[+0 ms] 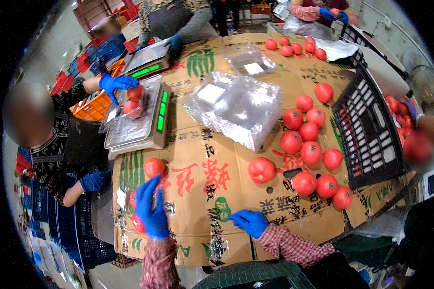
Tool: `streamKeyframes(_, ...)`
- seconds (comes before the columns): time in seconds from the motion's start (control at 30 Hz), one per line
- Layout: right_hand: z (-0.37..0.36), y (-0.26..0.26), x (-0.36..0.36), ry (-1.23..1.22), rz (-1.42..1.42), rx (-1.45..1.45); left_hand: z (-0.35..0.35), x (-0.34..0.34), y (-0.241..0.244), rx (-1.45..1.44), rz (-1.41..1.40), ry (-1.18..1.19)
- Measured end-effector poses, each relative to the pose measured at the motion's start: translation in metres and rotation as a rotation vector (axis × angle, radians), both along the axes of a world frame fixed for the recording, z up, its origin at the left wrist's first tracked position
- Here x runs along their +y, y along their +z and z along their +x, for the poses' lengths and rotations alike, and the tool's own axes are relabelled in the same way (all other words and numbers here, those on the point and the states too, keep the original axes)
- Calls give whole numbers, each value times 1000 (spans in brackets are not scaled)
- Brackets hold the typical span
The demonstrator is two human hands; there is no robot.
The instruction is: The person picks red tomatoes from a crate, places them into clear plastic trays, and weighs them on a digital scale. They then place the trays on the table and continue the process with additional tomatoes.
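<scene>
My left hand (152, 213), in a blue glove and slightly blurred, is at the table's left side with its fingers spread. Its fingertips come close to a red tomato (154, 168); whether they touch it, I cannot tell. Beside and partly behind this hand, more tomatoes (138, 223) lie by a clear plastic tray with a white label (120, 198). Over the cardboard, my right hand (250, 223), also blue-gloved, has loosely bent fingers and no object visible in them. Several loose tomatoes (311, 152) lie beyond it to the right, including a larger one (261, 170).
Nested clear plastic trays (235, 104) occupy the middle of the cardboard-covered table (191, 224). A co-worker's gloved hand (118, 85) is at packed tomatoes (133, 104) on a digital scale (137, 133). A black crate (370, 130) leans at right. Other people stand around the table.
</scene>
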State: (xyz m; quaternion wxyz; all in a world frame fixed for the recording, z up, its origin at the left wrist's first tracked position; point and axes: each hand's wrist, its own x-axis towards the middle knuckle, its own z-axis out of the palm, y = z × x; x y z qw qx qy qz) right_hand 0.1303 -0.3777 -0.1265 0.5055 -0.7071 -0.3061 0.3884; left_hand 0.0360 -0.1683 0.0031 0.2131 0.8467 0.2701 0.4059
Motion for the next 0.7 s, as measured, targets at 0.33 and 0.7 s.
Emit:
streamKeyframes(0.33,-7,-18,2,-62,161,-378,237,-41,-13,539,101,-496)
streamKeyframes(0.7,-8,-12,1,-111,136,-374,257,5,-2,518,-673,-745)
